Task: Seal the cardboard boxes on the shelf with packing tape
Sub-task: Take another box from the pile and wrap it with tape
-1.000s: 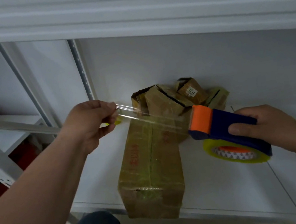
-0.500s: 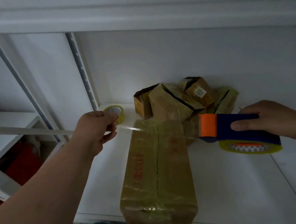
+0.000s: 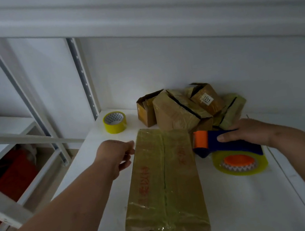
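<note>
A long cardboard box, wrapped in glossy tape and printed with red characters, lies on the white shelf and overhangs its front edge. My left hand is at the box's far left corner, fingertips touching its edge. I cannot make out any tape under them. My right hand grips a blue and orange tape dispenser beside the box's far right corner. The dispenser's yellowish tape roll is low over the shelf.
A pile of small brown boxes leans against the back wall. A spare yellow tape roll stands at the back left. A shelf post rises on the left, with red items below.
Both hands have come down from above the box to its far corners. The stretched tape strip that showed between them is no longer distinct.
</note>
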`<action>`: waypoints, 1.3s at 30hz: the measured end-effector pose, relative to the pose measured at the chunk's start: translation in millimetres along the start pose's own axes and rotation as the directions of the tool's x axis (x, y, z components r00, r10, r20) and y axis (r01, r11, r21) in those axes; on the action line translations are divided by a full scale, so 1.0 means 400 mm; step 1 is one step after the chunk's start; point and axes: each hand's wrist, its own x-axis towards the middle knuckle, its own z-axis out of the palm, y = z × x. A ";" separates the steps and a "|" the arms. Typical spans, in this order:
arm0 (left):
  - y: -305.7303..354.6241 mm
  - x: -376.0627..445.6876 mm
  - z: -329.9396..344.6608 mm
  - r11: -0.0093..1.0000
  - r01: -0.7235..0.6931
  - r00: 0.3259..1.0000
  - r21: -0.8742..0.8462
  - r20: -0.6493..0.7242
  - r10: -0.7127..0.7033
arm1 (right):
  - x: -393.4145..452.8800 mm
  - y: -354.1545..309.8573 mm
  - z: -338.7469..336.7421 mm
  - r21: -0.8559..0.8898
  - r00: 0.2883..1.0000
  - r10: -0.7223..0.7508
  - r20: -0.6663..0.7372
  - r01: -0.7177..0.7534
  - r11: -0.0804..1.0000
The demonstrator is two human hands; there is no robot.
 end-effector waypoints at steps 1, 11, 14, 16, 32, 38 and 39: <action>-0.005 0.004 0.006 0.999 -0.017 1.000 0.040 0.017 0.016 | 0.011 0.006 0.012 0.008 1.000 0.007 0.017 -0.007 1.000; -0.017 -0.008 0.021 0.962 -0.092 0.988 0.258 0.143 0.056 | 0.021 0.038 0.066 0.133 0.999 0.034 -0.038 -0.028 0.991; 0.016 -0.028 0.035 0.986 -0.099 0.977 0.136 0.201 0.070 | 0.016 0.042 0.074 0.150 0.999 0.014 -0.048 -0.007 0.989; 0.026 -0.038 0.038 0.971 -0.094 0.945 0.219 0.327 0.018 | 0.008 0.040 0.080 0.150 0.999 0.002 -0.053 0.006 0.989; 0.001 -0.126 0.086 0.015 -0.536 0.823 0.844 0.519 0.229 | -0.088 0.060 0.110 0.021 0.995 -0.075 -0.068 0.077 0.997; -0.008 -0.133 0.085 -0.004 -0.529 0.823 0.848 0.514 0.241 | -0.089 0.095 0.130 0.120 0.997 -0.068 -0.032 0.071 0.990; -0.007 -0.135 0.085 -0.008 -0.529 0.822 0.848 0.515 0.243 | -0.094 0.107 0.138 0.163 0.997 -0.068 -0.032 0.072 0.984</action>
